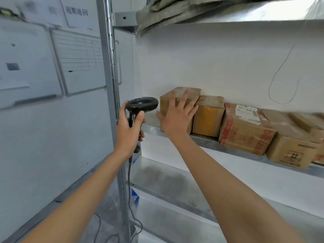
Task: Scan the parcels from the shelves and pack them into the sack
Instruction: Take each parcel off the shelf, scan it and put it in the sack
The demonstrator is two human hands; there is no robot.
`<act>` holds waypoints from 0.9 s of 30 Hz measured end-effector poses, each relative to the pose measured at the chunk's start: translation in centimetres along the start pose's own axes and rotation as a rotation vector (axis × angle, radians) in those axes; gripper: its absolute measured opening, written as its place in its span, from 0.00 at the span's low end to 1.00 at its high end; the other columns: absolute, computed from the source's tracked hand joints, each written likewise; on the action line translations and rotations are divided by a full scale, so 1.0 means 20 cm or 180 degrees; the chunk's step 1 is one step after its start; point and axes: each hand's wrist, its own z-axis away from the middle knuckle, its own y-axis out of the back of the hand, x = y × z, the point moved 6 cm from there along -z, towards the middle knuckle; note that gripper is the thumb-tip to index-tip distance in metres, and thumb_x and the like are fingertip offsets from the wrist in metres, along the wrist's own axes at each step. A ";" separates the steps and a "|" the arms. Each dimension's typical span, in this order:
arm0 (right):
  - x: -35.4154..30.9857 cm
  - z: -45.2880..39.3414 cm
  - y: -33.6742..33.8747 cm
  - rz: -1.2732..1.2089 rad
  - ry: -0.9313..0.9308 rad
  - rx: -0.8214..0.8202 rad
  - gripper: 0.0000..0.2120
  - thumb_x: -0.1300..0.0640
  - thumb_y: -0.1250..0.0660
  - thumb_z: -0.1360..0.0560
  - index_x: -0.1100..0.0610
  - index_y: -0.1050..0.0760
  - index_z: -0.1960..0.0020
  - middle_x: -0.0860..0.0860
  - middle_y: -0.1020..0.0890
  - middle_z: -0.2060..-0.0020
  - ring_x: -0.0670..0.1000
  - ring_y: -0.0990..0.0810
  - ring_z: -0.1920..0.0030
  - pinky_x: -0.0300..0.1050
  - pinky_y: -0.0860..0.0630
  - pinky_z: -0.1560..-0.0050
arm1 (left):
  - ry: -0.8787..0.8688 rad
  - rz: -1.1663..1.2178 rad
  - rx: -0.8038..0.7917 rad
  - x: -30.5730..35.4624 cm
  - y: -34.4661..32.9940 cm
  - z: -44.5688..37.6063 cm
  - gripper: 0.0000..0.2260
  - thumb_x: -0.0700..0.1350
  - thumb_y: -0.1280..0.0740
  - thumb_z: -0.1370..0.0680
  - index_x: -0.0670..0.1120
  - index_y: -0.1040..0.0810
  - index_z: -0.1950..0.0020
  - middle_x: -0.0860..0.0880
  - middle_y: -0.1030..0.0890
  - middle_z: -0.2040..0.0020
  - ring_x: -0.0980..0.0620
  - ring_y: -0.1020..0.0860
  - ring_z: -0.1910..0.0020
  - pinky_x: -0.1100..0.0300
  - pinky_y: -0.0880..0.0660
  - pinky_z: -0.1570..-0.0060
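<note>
A white-walled storeroom holds a grey metal shelving rack (201,137), with whiteboards (82,62) and paper notices on the wall to its left. Along the middle shelf stands a row of brown cardboard parcels. The leftmost brown cardboard box (178,95) stands near the shelf's left end, touching a smaller yellow-taped cardboard box (208,116) on its right; beyond that sits a red-printed cardboard box with a white label (245,130), then more brown boxes toward the right edge. The right hand (175,116) lies flat with its fingers spread against the front face of the leftmost box. The left hand (129,127) grips the handle of a black corded barcode scanner (142,104), whose head is just beside that box.
</note>
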 end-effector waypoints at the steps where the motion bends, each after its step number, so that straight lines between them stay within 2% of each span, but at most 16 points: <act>1: 0.00 -0.03 -0.02 -0.0007 -0.0081 0.0038 0.45 0.32 0.39 0.24 0.51 0.57 0.18 0.63 0.60 0.20 0.73 0.61 0.23 0.69 0.59 0.25 | 0.0020 0.0027 0.0004 -0.01 -0.01 -0.03 0.22 0.50 0.36 0.17 0.52 0.37 0.25 0.47 0.19 0.55 0.51 0.25 0.74 0.58 0.28 0.75; 6: 0.03 -0.10 -0.08 -0.0172 -0.0473 0.0416 0.51 0.32 0.30 0.31 0.56 0.47 0.19 0.63 0.55 0.20 0.73 0.55 0.23 0.70 0.50 0.25 | 0.0081 0.0271 -0.0043 -0.08 -0.08 -0.14 0.20 0.50 0.36 0.17 0.53 0.37 0.26 0.49 0.19 0.57 0.50 0.27 0.75 0.58 0.28 0.74; 11: 0.01 -0.11 -0.12 -0.0269 -0.0540 0.0630 0.46 0.36 0.25 0.33 0.58 0.37 0.25 0.62 0.46 0.21 0.72 0.42 0.26 0.67 0.39 0.29 | 0.0173 0.0516 -0.0185 -0.19 -0.10 -0.20 0.20 0.49 0.37 0.16 0.52 0.37 0.26 0.47 0.19 0.56 0.50 0.27 0.74 0.58 0.27 0.74; 15: 0.01 -0.09 -0.10 -0.0365 -0.0671 0.1061 0.45 0.38 0.21 0.42 0.62 0.28 0.33 0.64 0.29 0.31 0.73 0.31 0.35 0.70 0.31 0.37 | 0.0291 0.0752 -0.0251 -0.27 -0.09 -0.27 0.18 0.49 0.38 0.17 0.53 0.36 0.28 0.44 0.19 0.54 0.52 0.26 0.74 0.58 0.26 0.74; 17: 0.01 -0.03 -0.07 -0.0354 -0.0640 0.1439 0.44 0.37 0.24 0.42 0.62 0.28 0.35 0.62 0.27 0.35 0.71 0.29 0.38 0.68 0.27 0.40 | 0.0390 0.0886 -0.0259 -0.31 -0.06 -0.29 0.18 0.50 0.38 0.16 0.52 0.36 0.28 0.43 0.20 0.54 0.52 0.25 0.74 0.58 0.25 0.73; 20: -0.03 0.10 -0.04 -0.0687 -0.0475 0.1880 0.42 0.34 0.29 0.40 0.58 0.28 0.34 0.58 0.27 0.35 0.62 0.31 0.37 0.58 0.27 0.39 | 0.0538 0.0952 -0.0311 -0.38 -0.01 -0.33 0.15 0.50 0.39 0.16 0.52 0.34 0.30 0.44 0.18 0.53 0.51 0.20 0.71 0.60 0.20 0.67; 22: -0.07 0.21 -0.04 -0.1073 -0.0331 0.1962 0.42 0.36 0.27 0.39 0.57 0.29 0.32 0.56 0.29 0.33 0.58 0.33 0.35 0.51 0.30 0.36 | 0.0718 0.1073 -0.0327 -0.44 0.03 -0.34 0.15 0.51 0.38 0.17 0.52 0.33 0.30 0.45 0.16 0.52 0.51 0.16 0.63 0.58 0.18 0.57; 24: -0.12 0.32 -0.05 -0.1497 -0.0240 0.1943 0.42 0.38 0.26 0.39 0.57 0.30 0.31 0.56 0.31 0.32 0.57 0.34 0.32 0.42 0.36 0.31 | 0.0932 0.1162 -0.0390 -0.50 0.06 -0.34 0.17 0.53 0.38 0.17 0.52 0.33 0.30 0.46 0.15 0.52 0.50 0.15 0.53 0.51 0.20 0.47; 27: -0.14 0.44 -0.09 -0.1882 -0.0354 0.1900 0.43 0.41 0.24 0.39 0.56 0.34 0.30 0.53 0.34 0.31 0.53 0.35 0.31 0.31 0.41 0.30 | 0.1309 0.1386 -0.0632 -0.56 0.07 -0.30 0.18 0.57 0.37 0.19 0.55 0.31 0.31 0.47 0.14 0.50 0.44 0.17 0.44 0.38 0.22 0.42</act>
